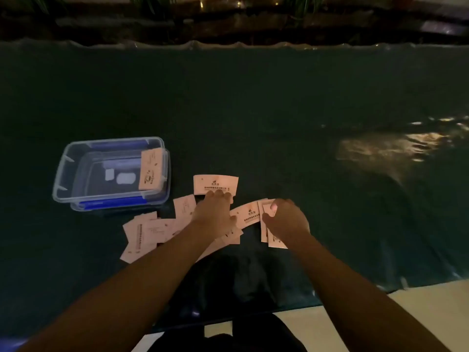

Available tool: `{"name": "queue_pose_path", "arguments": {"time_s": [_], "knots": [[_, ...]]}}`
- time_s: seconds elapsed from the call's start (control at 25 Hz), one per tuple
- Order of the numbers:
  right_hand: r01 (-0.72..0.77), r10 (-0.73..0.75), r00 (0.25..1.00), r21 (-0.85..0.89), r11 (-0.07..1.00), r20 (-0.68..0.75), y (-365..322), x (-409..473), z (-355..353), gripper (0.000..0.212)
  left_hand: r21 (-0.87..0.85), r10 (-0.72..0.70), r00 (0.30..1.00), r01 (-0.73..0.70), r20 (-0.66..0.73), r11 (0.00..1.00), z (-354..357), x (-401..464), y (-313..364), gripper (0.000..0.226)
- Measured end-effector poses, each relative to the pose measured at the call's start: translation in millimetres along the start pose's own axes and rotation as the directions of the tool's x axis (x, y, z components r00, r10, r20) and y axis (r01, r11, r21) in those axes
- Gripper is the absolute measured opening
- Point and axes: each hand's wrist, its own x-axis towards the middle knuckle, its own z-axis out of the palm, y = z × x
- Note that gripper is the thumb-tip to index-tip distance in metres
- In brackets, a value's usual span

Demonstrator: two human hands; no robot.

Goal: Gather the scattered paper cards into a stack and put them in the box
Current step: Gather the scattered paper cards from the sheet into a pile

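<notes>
Pale printed paper cards lie scattered on the dark table. One card (215, 184) lies furthest out, with the fingertips of my left hand (215, 212) resting flat on its near edge. Several more cards (147, 232) overlap to the left of my left forearm. My right hand (284, 219) is shut on a small stack of cards (269, 240), and another card (247, 217) lies between the two hands. The clear plastic box (76, 158) stands open to the left. One card (151, 170) leans inside it against the right wall.
The box sits on its lid, which has blue handles (111, 200). A glossy dark sheet (253, 110) covers the table, with a bright light reflection (396, 146) at the right. The table's near edge (355, 298) meets a pale floor. Plants stand behind the far edge.
</notes>
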Motion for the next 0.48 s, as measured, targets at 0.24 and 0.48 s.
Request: {"name": "queue_pose_path", "arguments": {"time_s": [0.24,0.48], "knots": [[-0.153,0.153,0.988,0.000,0.988,-0.005,6.1,1.3,22.0,0.068,0.138,0.077,0.993,-0.089,0.091,0.986,15.8,13.7,7.9,0.066],[-0.124,0.124,0.992,0.064,0.990,0.003,6.4,7.0,26.8,0.075,0.196,0.123,0.986,-0.143,0.108,0.970,24.1,15.8,13.6,0.073]]}}
